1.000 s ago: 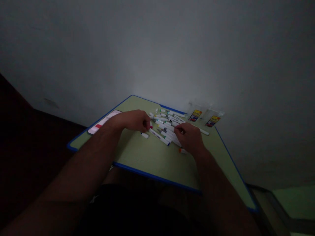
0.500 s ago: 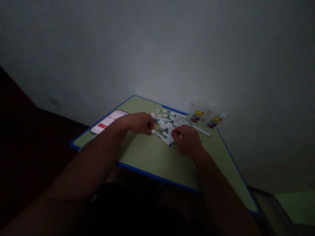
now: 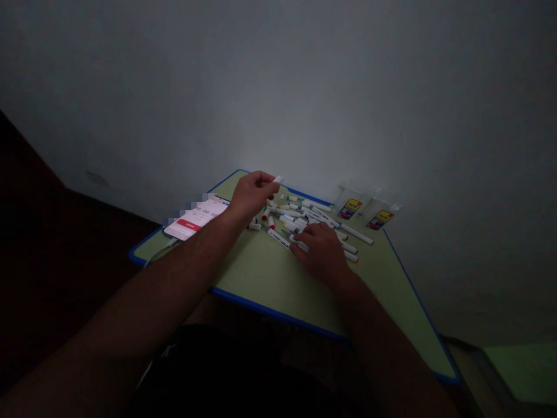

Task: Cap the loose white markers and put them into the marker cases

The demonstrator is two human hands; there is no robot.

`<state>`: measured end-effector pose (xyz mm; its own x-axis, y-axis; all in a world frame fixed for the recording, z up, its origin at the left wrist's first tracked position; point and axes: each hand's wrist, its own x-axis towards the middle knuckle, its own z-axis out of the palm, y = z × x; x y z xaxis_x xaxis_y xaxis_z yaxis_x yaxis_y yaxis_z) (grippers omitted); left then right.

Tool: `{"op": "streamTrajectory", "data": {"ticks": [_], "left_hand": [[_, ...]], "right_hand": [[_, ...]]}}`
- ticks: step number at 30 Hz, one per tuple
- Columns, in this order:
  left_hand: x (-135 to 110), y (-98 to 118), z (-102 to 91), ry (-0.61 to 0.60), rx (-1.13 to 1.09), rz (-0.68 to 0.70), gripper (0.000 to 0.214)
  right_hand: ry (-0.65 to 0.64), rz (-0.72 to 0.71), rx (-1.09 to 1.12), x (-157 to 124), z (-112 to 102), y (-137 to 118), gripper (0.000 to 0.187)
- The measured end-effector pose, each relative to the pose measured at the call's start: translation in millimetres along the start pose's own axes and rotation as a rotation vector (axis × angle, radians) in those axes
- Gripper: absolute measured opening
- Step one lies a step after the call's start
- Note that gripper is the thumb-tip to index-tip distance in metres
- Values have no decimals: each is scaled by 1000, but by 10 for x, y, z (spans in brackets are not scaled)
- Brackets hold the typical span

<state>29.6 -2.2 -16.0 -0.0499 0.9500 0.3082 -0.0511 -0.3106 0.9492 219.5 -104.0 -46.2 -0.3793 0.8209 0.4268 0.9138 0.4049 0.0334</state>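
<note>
My left hand is raised above the far left side of the pile, pinching a small white marker cap between thumb and fingers. Low over the near side of the pile, my right hand has its fingers closed on the rear end of a white marker with dark lettering. That marker's uncapped tip points to the far left. Several white markers lie in a loose heap beyond the right hand, some with coloured ends. Left of the heap lie a loose white cap and a red-ended cap.
A lit phone with a cable lies at the table's left edge. Two clear plastic cases with yellow and red labels stand at the back right against the wall. Blue edging runs round the pale green table.
My left hand has lifted up and away from the marker with the cap in it, uncovering loose caps below. My right hand has shifted slightly left and nearer onto the lettered marker.
</note>
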Motion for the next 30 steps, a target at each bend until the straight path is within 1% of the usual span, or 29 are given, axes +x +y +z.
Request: {"op": "streamTrajectory", "data": {"ticks": [3, 7, 12, 16, 21, 25, 30], "left_hand": [[-9, 1, 0, 6, -34, 8, 14], [-32, 24, 14, -13, -60, 10, 15], [-67, 88, 25, -32, -56, -10, 17], [-81, 118, 21, -36, -24, -18, 16], [-50, 49, 11, -30, -18, -6, 20], [-22, -11, -1, -10, 15, 62, 22], [-65, 35, -14, 59, 241, 208, 18]], "right_hand": [[-57, -17, -22, 7, 21, -34, 23], [-100, -19, -49, 17, 28, -83, 23], [-167, -50, -47, 24, -6, -165, 21], [-192, -53, -52, 28, -14, -199, 19], [-180, -42, -32, 23, -22, -165, 18], [-114, -7, -2, 15, -33, -112, 14], [-81, 8, 4, 10, -33, -73, 12]]}}
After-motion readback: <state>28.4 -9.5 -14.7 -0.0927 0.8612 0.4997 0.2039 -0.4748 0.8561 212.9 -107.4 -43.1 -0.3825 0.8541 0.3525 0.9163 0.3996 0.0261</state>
